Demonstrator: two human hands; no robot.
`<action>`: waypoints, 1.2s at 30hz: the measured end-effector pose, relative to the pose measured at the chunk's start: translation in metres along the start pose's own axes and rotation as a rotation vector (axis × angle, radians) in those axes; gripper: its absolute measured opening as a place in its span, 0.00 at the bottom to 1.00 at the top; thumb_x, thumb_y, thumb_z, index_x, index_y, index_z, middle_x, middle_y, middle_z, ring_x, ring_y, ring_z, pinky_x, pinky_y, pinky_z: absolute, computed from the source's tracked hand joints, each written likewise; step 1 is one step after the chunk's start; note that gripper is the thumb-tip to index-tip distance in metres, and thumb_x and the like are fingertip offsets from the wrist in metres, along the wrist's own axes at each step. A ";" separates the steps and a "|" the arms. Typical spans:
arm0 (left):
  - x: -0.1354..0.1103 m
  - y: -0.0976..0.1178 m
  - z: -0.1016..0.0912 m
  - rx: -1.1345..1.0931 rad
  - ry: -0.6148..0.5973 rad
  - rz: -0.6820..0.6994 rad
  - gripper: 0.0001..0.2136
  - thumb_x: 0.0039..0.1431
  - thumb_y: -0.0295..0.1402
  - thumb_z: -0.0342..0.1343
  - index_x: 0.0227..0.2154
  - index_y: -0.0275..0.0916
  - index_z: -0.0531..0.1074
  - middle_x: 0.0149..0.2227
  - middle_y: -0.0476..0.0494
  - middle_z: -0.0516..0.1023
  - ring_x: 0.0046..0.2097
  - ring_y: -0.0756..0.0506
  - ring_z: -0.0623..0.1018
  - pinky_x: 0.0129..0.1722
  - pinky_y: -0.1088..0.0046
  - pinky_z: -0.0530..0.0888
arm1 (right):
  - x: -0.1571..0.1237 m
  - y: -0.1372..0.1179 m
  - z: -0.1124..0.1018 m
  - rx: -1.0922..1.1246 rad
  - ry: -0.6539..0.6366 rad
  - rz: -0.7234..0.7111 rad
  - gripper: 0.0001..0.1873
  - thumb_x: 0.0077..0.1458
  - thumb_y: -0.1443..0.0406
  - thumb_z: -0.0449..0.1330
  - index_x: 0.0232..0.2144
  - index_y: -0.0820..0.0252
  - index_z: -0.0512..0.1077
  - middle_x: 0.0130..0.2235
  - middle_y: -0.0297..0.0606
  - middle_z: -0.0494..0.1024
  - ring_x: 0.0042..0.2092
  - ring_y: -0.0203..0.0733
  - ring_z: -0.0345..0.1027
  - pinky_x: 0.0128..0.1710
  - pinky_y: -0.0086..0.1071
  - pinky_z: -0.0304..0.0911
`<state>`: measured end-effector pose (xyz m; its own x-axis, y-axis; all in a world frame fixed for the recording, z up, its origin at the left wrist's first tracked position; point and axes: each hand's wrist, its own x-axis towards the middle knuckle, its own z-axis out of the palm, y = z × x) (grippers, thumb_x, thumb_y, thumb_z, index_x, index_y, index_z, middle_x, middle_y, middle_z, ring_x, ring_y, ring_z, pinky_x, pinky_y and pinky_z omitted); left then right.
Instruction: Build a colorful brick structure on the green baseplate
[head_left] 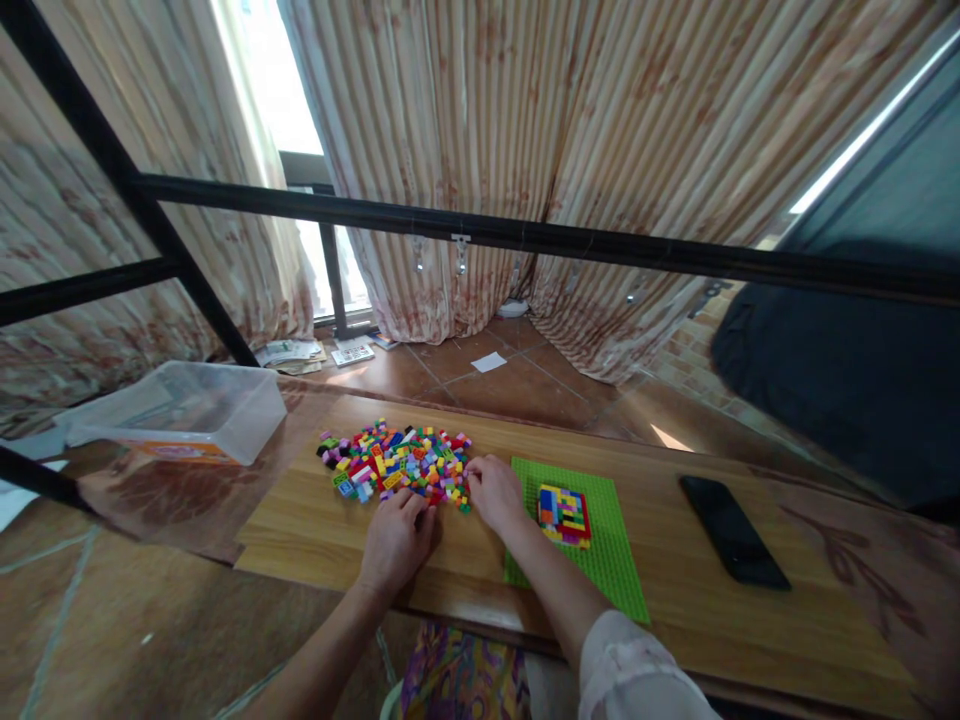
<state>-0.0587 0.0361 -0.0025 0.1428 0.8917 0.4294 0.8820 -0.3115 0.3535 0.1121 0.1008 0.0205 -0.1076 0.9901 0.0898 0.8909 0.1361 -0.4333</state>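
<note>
A loose pile of small colourful toy building bricks (405, 455) lies on a wooden board. At the pile's near edge is my left hand (397, 538), its fingers curled and drawn together; whatever is between them is too small to make out. My right hand (496, 495) rests at the pile's right edge, fingertips bent in a pinch against the bricks, and their contents cannot be told. Just beyond that hand sits a green studded baseplate (619, 560), partly covered by my right forearm. On it stands a low, multicoloured block of joined bricks (566, 515) with some red along its edge.
The wooden board (300, 530) spans a low table. A black phone (731, 530) lies on its right side. To the left stands a clear plastic bin (247, 410) with an orange label. A black metal rail (450, 222) crosses beyond, before striped curtains (450, 110).
</note>
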 end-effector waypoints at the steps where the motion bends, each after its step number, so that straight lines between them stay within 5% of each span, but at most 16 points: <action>1: 0.000 0.000 0.000 -0.002 -0.001 -0.006 0.12 0.62 0.35 0.48 0.23 0.40 0.68 0.29 0.44 0.71 0.32 0.46 0.72 0.33 0.70 0.67 | 0.000 0.001 0.000 0.007 0.001 0.000 0.09 0.55 0.68 0.55 0.32 0.53 0.76 0.36 0.36 0.76 0.40 0.39 0.69 0.38 0.29 0.57; 13: -0.003 0.002 0.000 -0.098 0.039 -0.061 0.09 0.63 0.34 0.47 0.31 0.40 0.70 0.32 0.44 0.74 0.35 0.47 0.75 0.35 0.71 0.71 | -0.011 -0.003 -0.004 0.128 0.059 -0.038 0.12 0.55 0.72 0.53 0.31 0.56 0.75 0.36 0.37 0.75 0.39 0.39 0.69 0.40 0.30 0.59; 17: -0.005 0.003 -0.003 -0.177 0.075 -0.044 0.10 0.63 0.33 0.48 0.45 0.39 0.67 0.39 0.42 0.76 0.40 0.46 0.76 0.39 0.70 0.73 | -0.035 -0.007 -0.008 0.404 0.110 -0.138 0.11 0.57 0.71 0.52 0.35 0.57 0.74 0.37 0.37 0.76 0.40 0.39 0.69 0.41 0.31 0.62; 21: -0.009 0.008 -0.009 -0.191 -0.012 0.099 0.17 0.62 0.33 0.48 0.53 0.36 0.62 0.44 0.38 0.75 0.44 0.45 0.76 0.43 0.69 0.74 | -0.062 -0.012 -0.008 0.661 0.080 -0.194 0.10 0.57 0.69 0.53 0.38 0.56 0.73 0.37 0.36 0.75 0.40 0.40 0.69 0.42 0.34 0.64; 26: -0.011 0.012 -0.013 -0.207 -0.144 0.294 0.13 0.63 0.32 0.47 0.49 0.36 0.65 0.43 0.38 0.75 0.44 0.44 0.75 0.45 0.67 0.74 | -0.079 -0.017 -0.007 0.707 0.031 -0.176 0.13 0.55 0.69 0.54 0.42 0.53 0.73 0.38 0.35 0.76 0.41 0.40 0.70 0.46 0.37 0.64; 36: -0.011 0.009 -0.012 -0.222 -0.199 0.310 0.10 0.65 0.31 0.43 0.43 0.36 0.66 0.38 0.39 0.75 0.40 0.46 0.75 0.41 0.69 0.74 | -0.086 -0.017 0.003 0.818 0.041 -0.106 0.13 0.54 0.69 0.57 0.42 0.55 0.73 0.38 0.36 0.77 0.40 0.39 0.71 0.44 0.35 0.65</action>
<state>-0.0578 0.0200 0.0056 0.4894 0.7838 0.3824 0.6686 -0.6187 0.4125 0.1053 0.0139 0.0176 -0.1432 0.9707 0.1929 0.2728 0.2261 -0.9351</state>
